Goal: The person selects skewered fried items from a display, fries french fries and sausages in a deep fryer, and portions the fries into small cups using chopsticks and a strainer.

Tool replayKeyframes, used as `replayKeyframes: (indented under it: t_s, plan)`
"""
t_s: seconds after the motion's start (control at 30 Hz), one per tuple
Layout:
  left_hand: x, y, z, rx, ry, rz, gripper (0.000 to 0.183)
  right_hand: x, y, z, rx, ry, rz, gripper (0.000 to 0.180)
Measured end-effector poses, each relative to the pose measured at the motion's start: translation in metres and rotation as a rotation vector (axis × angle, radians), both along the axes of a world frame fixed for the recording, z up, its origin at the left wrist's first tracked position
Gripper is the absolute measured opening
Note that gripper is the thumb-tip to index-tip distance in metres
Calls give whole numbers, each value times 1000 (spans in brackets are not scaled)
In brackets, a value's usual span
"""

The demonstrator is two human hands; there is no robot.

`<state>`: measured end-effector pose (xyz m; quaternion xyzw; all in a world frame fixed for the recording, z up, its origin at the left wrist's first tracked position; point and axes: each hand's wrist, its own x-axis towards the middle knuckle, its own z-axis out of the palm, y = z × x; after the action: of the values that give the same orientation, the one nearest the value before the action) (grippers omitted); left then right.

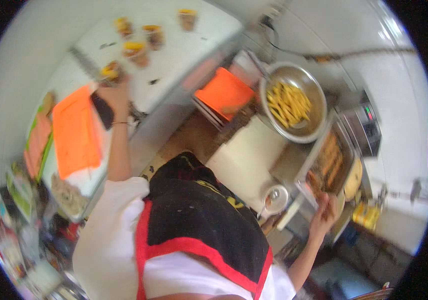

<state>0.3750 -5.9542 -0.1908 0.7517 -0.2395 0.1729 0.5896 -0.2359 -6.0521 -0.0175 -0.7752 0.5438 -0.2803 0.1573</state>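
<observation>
My left hand reaches over the white counter at the upper left. Its fingers are around a small cup with a yellow rim, which looks slightly tilted. Several similar yellow-rimmed cups stand farther along the same counter. My right hand is at the near end of a metal deep fryer, its fingers bent close together beside a pale strip. Blur hides whether the fingers grip anything. Long brown pieces of food lie in the fryer.
A steel bowl of French fries stands beyond the fryer. An orange tray sits left of it. An orange lid or board lies by my left forearm. A small strainer is near my apron; a cable runs along the wall.
</observation>
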Motion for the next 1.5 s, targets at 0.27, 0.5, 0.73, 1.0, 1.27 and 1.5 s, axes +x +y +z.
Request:
replayKeyframes:
  t_s: [0.27,0.5,0.73,1.0,1.27,1.5]
  plan:
    - [12,-26,-6,-410,381,-352,52,13,-6,27,15,-100,-167,34]
    - [-7,-17,17,-382,327,-231,35,72,-73,6,29,-694,-207,35]
    - [-67,-7,55,-278,237,-215,44,99,-136,-38,175,-868,-84,30]
    - [-141,-10,61,6,165,-355,62,99,-145,-62,173,-821,-91,28]
    - [-216,-42,65,97,485,-761,73,101,-122,-21,309,-844,-78,25]
    - [-283,-56,38,252,498,-1282,65,122,-123,-48,261,-326,63,29]
